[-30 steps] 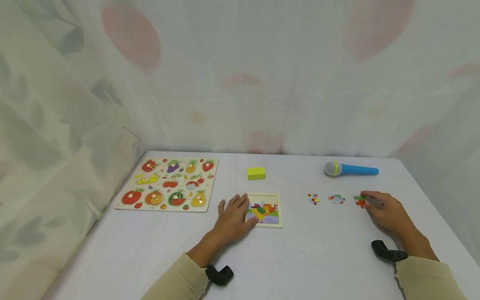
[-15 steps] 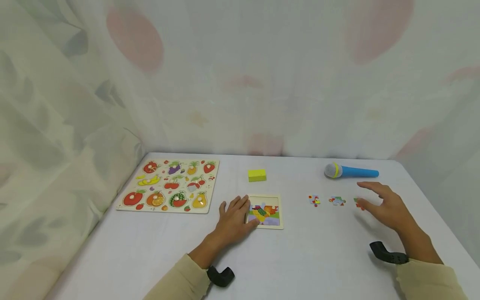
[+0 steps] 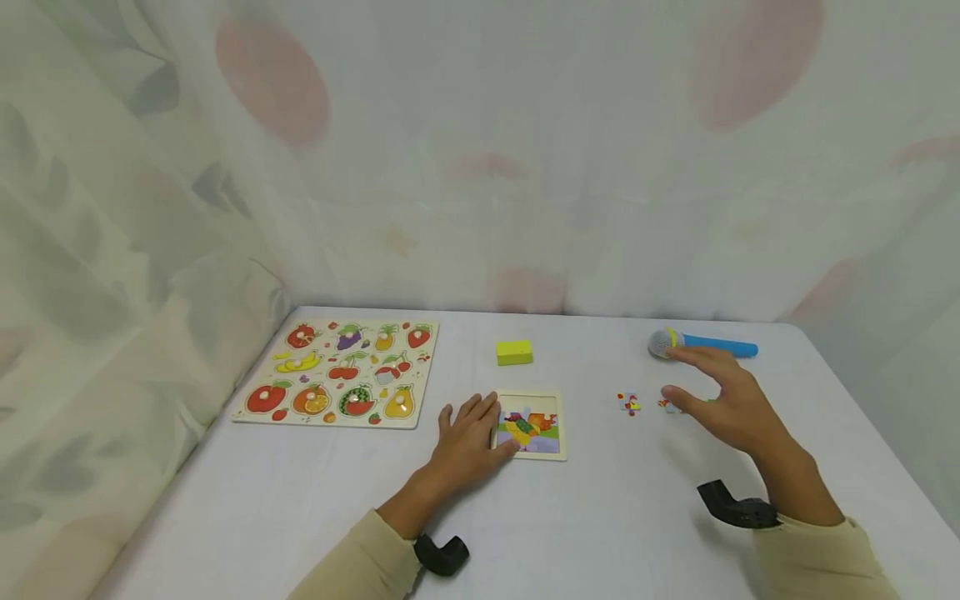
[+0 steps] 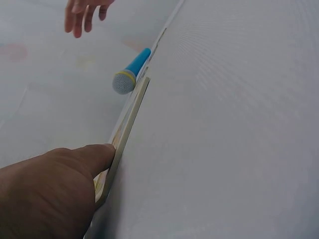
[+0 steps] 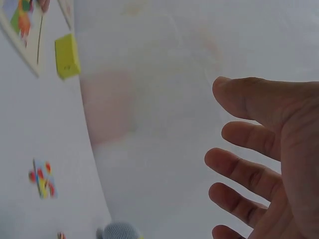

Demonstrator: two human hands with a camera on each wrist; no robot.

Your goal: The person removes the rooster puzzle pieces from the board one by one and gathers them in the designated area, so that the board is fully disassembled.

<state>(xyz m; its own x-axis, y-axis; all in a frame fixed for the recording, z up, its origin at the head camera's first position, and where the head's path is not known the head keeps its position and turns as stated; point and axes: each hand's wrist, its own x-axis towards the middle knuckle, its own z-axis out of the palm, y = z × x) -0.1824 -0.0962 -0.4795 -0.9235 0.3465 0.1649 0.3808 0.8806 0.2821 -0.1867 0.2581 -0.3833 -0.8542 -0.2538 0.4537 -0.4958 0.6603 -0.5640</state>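
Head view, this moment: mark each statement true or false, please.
1. The left hand rests on the small framed puzzle. True.
2. The right hand grips the microphone. False: it hovers open above the loose puzzle pieces.
3. The yellow block lies beyond the small framed puzzle. True.
4. The fruit puzzle board lies right of the microphone. False: it lies far left.

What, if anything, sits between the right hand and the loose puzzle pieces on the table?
Nothing visible does. The right hand hovers open just above the loose puzzle pieces, partly covering the middle one from the head view. The toy microphone lies behind them, not in the way. The left hand rests on the puzzle tray.
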